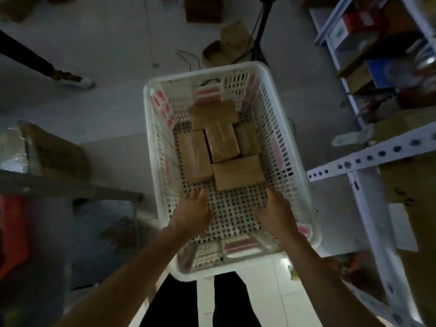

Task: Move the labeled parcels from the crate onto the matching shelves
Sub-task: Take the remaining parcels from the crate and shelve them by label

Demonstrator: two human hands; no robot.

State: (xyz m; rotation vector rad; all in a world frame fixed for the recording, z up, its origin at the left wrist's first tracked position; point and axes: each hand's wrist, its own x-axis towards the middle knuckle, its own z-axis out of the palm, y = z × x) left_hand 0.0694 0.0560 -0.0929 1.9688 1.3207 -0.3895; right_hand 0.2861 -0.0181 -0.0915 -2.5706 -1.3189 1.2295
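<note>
Reaching into white perforated plastic crate (286, 147) with both hands, forearms bare. Left hand (192, 210) low over crate floor, fingers extended and relaxed, gripping nothing, tips just short of nearest box. Right hand (274, 212) beside it, fingers likewise loose and straight, holding nothing, tips close to near-right box corner. Five brown taped cardboard parcels (220, 140) clustered in far half of crate bottom, touching one another: one across far end, three side by side mid-crate, one flat box (238, 172) nearest hands. Labels not readable, motion blur. Pink-and-white tags on crate walls and rim. Crate standing on grey floor (106, 74), dark trousers below near rim. White slotted-steel shelving unit (364, 159) to right, carrying cardboard boxes and red and blue packages. Black tripod legs (258, 36) beyond crate, folded brown cardboard pieces (226, 44) next to them. Another person's leg and shoe (70, 77) upper left. Brown cardboard box (56, 151) at left.
</note>
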